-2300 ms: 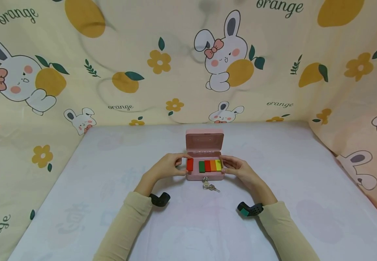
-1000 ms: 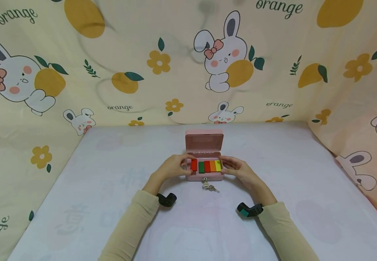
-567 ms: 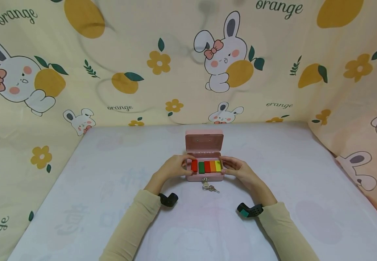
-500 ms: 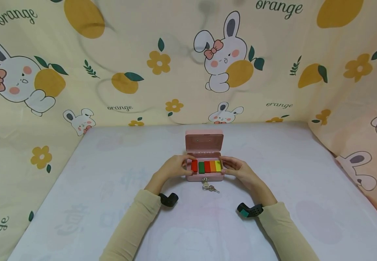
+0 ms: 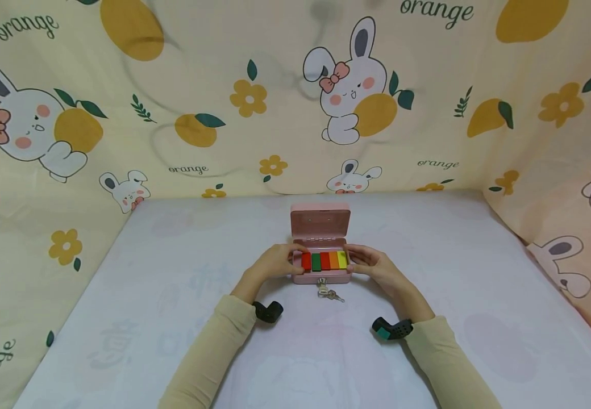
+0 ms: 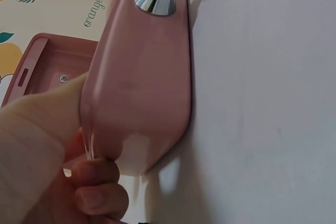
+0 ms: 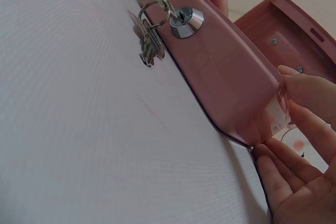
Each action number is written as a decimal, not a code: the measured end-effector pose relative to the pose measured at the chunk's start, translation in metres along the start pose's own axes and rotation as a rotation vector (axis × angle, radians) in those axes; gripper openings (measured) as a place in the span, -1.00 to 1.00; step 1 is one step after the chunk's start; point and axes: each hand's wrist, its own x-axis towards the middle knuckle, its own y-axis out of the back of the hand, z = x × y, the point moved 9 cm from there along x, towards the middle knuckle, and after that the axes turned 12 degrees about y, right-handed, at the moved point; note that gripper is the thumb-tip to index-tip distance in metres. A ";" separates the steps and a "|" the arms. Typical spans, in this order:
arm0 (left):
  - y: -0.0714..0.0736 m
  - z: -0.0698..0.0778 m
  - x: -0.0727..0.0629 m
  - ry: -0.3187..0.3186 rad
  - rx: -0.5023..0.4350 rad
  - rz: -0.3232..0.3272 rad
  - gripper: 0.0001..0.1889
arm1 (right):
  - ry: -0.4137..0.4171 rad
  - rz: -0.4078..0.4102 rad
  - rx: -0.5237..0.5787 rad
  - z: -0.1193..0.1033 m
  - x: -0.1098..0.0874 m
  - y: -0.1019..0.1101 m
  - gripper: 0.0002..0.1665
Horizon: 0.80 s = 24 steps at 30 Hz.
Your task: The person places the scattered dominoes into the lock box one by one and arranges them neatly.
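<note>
An open pink cash box [image 5: 321, 279] stands on the table, its lid [image 5: 320, 223] tilted up at the back. My left hand [image 5: 273, 261] pinches a red block [image 5: 306, 261] inside the box, thumb in front and index finger behind; its other fingers curl below the rim at the left end. To the right of that block, a green block [image 5: 316, 262], a second red block [image 5: 325, 261], an orange block [image 5: 333, 260] and a yellow block [image 5: 342, 259] stand in a row. My right hand [image 5: 374, 264] holds the box's right end, thumb over the rim and fingers against the outer wall.
Keys [image 7: 152, 45] on a ring hang from the round lock [image 7: 186, 22] on the box's front. A white cloth [image 5: 295, 352] covers the table. Patterned fabric [image 5: 275, 102] rises behind it and at both sides.
My left hand has moved right, bringing the red block from the box's left end close up to the green block. The right hand and the box have stayed put.
</note>
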 end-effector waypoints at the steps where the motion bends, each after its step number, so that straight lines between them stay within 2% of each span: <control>1: 0.000 0.000 0.000 0.002 -0.001 0.000 -0.53 | -0.001 0.000 -0.001 0.000 0.000 0.000 -0.23; 14: -0.003 -0.003 0.004 0.083 -0.027 0.012 -0.55 | 0.016 -0.013 0.007 0.000 0.001 0.000 -0.23; 24: -0.003 -0.001 0.005 0.066 -0.064 0.002 -0.53 | 0.023 -0.016 0.015 -0.001 0.000 -0.001 -0.23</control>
